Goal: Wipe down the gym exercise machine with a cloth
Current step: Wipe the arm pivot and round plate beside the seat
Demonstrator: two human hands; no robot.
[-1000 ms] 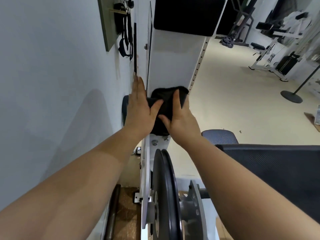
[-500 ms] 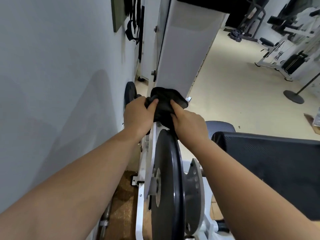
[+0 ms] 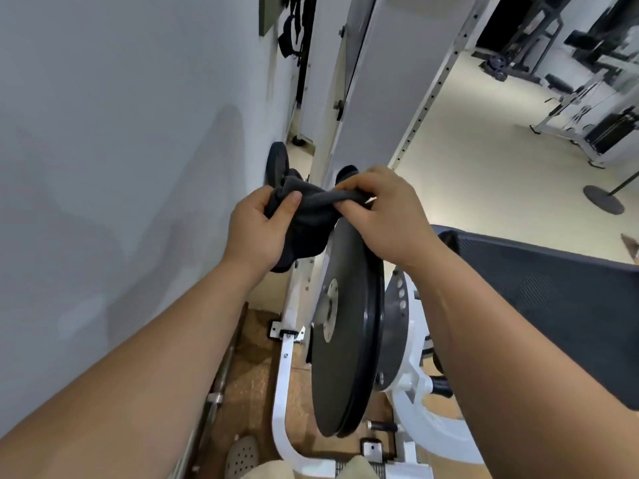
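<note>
both hands pinch the dark cloth (image 3: 307, 216) bunched between them, left hand (image 3: 256, 229) at its left end, right hand (image 3: 377, 216) at its right, long axis crosswise, just above the black weight plate (image 3: 345, 326) and before the white upright (image 3: 366, 98).

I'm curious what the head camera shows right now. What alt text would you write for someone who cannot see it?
Two bare hands, left hand and right hand, bunch a dark cloth between them above a large black weight plate on a white gym machine. A pale wall runs along the left; more gym equipment stands across the floor.
</note>
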